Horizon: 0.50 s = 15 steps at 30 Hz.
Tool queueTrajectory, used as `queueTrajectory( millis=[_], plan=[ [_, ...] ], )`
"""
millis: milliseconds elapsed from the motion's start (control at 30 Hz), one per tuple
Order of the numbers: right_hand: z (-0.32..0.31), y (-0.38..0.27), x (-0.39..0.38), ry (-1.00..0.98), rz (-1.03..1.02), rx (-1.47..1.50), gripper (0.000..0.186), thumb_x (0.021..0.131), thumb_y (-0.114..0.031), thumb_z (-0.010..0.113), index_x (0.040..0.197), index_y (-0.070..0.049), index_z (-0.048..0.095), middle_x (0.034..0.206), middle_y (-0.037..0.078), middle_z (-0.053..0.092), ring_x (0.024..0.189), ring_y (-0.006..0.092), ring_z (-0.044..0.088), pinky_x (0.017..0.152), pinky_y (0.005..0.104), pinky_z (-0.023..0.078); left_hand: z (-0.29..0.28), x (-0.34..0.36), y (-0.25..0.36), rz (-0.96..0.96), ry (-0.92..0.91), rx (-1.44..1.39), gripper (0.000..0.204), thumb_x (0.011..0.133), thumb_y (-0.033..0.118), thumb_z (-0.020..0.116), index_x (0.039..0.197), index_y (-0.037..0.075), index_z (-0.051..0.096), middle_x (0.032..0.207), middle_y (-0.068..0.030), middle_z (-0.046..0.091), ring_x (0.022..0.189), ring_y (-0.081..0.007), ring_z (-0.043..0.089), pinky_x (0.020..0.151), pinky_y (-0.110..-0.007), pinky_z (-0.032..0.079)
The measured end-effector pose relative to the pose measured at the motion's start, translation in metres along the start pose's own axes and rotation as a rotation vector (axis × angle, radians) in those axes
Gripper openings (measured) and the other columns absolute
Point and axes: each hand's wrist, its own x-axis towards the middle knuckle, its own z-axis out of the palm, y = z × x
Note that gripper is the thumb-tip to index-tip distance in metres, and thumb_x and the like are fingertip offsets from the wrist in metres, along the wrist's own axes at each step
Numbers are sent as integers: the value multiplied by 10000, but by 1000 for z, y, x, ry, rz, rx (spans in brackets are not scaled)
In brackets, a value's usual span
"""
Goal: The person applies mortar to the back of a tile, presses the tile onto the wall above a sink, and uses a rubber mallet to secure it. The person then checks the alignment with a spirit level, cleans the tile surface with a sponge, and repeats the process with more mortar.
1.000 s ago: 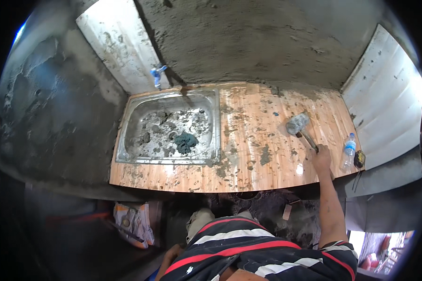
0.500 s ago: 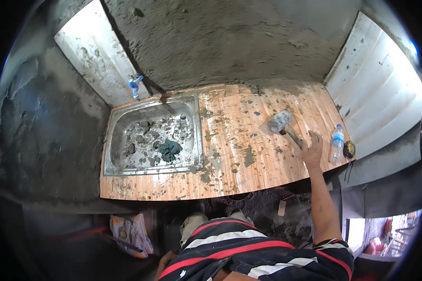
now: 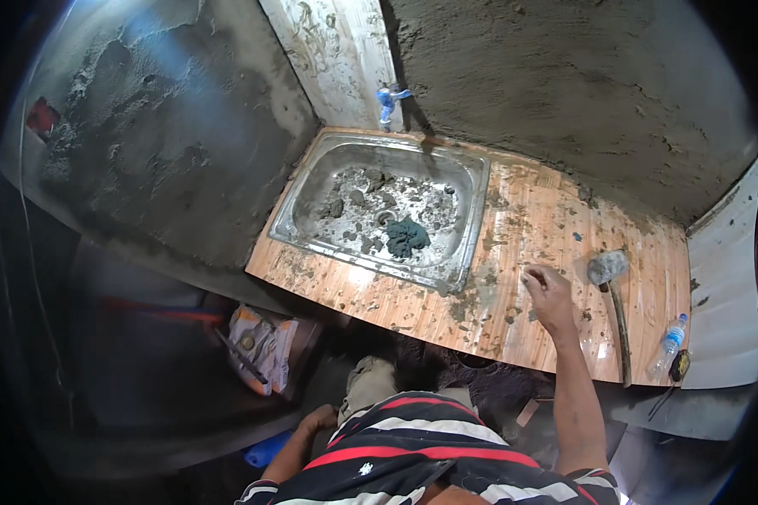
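My right hand (image 3: 549, 301) is over the wood-look counter, left of a hammer, its fingers loosely bent and apart, holding nothing visible. The grey-headed hammer (image 3: 608, 268) lies with its handle toward the front edge. My left hand (image 3: 320, 418) hangs low by my thigh, fingers curled; what it holds, if anything, is hidden. The steel sink (image 3: 282, 227) holds grey debris and a dark green lump (image 3: 407, 238). A blue tap (image 3: 387, 101) sticks out behind it. The counter (image 3: 522, 210) is spattered with mortar.
A plastic bottle (image 3: 669, 343) and tape measure (image 3: 680, 367) lie at the right end beside a pale panel (image 3: 728, 328). Plastered walls (image 3: 564, 93) enclose the counter; a white panel (image 3: 337, 50) stands behind the sink. A sack (image 3: 261, 345) is below at left.
My right hand has let go of the hammer and moved leftward from it. The hammer's handle has swung toward the front edge. The view has turned toward the left.
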Motion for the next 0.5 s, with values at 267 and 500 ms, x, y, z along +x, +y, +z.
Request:
queueTrajectory(
  millis=[267, 500],
  plan=[
    [127, -93, 106, -599, 82, -304, 511, 913, -384, 696, 1314, -69, 652, 1297, 222, 617, 1216, 366, 593, 1037, 457, 480, -12, -4, -36, 10, -31, -305, 440, 828, 408, 665, 1124, 93, 747, 1078, -193, 752, 983, -385, 718, 840, -440, 546],
    [295, -50, 195, -667, 48, -403, 599, 867, -383, 729, 1369, -79, 616, 1321, 278, 583, 1268, 426, 548, 1092, 469, 447, -4, -13, -129, -145, 20, -237, 474, 860, 323, 659, 1289, 125, 690, 1267, -169, 699, 1143, -291, 674, 974, -419, 508]
  ],
)
